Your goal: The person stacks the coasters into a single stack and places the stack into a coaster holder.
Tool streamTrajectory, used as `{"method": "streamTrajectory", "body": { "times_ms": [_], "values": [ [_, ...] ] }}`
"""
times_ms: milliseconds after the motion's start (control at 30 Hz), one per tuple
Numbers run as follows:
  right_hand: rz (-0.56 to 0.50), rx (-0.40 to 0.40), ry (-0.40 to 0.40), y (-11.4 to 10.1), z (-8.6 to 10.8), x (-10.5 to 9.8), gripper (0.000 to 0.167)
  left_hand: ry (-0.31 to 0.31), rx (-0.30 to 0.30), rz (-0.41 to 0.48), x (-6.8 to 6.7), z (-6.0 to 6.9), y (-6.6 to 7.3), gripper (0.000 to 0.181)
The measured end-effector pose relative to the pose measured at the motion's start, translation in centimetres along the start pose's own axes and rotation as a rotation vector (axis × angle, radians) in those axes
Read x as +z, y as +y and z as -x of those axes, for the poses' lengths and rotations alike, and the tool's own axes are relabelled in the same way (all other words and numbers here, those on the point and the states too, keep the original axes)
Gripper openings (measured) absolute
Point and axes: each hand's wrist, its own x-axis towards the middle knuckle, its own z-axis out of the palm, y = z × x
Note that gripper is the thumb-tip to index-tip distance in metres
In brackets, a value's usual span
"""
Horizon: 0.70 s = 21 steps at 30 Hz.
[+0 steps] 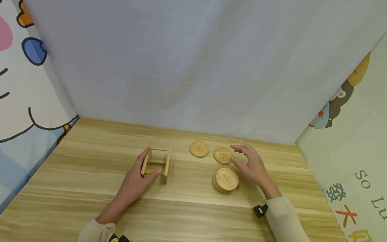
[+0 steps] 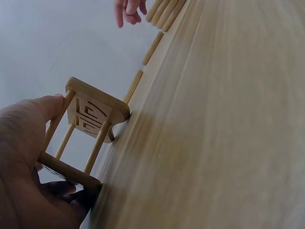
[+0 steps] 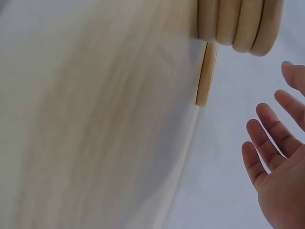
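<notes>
In the head view my left hand [image 1: 134, 184] grips a small wooden coaster rack [image 1: 167, 164], its thumb across the front rod and its fingers along the left side panel. The left wrist view shows the rack [image 2: 90, 110] with cut-out slots in one end panel and round rods joining the two ends. My right hand [image 1: 253, 168] hovers with spread fingers, holding nothing, beside a round wooden coaster [image 1: 222, 155] with printed lettering. Just nearer stands a stack of similar coasters [image 1: 227, 179]. Another single coaster [image 1: 199, 149] lies flat between the rack and the lettered one.
All of this is on a wood-grain table [image 1: 181, 215]. A pale cloth wall [image 1: 181, 67] rises along its far edge. Printed panels with cartoon figures flank the left and right sides.
</notes>
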Motion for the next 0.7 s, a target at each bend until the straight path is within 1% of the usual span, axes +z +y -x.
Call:
{"method": "streamTrajectory", "body": {
  "times_ms": [167,267,467,700],
  "values": [
    [0.027,0.004,-0.016,0.6,-0.3,0.0,0.050,-0.004,0.007,0.001,0.1,0.0,0.0,0.093],
    [0.033,0.020,-0.036,0.8,-0.5,0.0,0.053,-0.004,0.013,0.002,0.0,0.0,0.0,0.092],
    [0.030,0.066,-0.101,1.0,-1.2,-0.2,0.061,0.000,0.016,0.005,0.0,0.2,0.1,0.092],
    [0.003,0.067,-0.154,1.2,-2.0,-0.3,0.065,-0.001,0.007,0.004,-0.1,0.2,0.2,0.093]
  ]
}}
